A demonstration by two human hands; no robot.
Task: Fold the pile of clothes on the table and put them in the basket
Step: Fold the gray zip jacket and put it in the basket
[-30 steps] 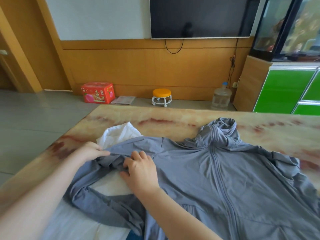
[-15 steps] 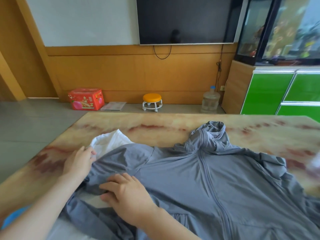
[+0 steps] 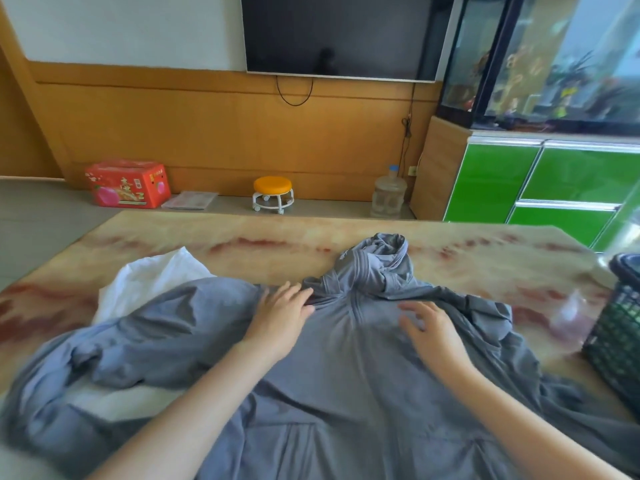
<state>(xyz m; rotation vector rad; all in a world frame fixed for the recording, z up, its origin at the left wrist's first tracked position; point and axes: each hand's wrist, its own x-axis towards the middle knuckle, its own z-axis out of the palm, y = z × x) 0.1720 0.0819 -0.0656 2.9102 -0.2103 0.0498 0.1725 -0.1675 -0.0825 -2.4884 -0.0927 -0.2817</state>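
Orange wood panelling runs along the far wall under a dark flat television (image 3: pixel 341 34), with a red cardboard carton (image 3: pixel 127 184), a small orange-topped stool on castors (image 3: pixel 273 194) and a clear plastic water bottle (image 3: pixel 389 194) on the floor below it.

Nearer is the beige marble-patterned table (image 3: pixel 270 233) with red veins. A grey-blue zip-front hooded jacket (image 3: pixel 346 382) lies front up across its near half, the bunched hood pointing at the far edge and the sleeves rumpled toward the left and right edges. A white crumpled garment (image 3: pixel 149 285) lies toward the left edge, partly under the jacket's shoulder. A dark plastic lattice basket (image 3: pixel 620 327) stands at the right edge, just beside the jacket's sleeve.

The left hand (image 3: pixel 277 317) lies flat on the jacket just left of the collar, fingers straight and close together, gripping nothing. The right hand (image 3: pixel 433 330) is on the chest right of the zip, fingers spread wide and slightly bent, holding nothing; it is blurred, so whether it presses the cloth or only hangs just over it I cannot tell.
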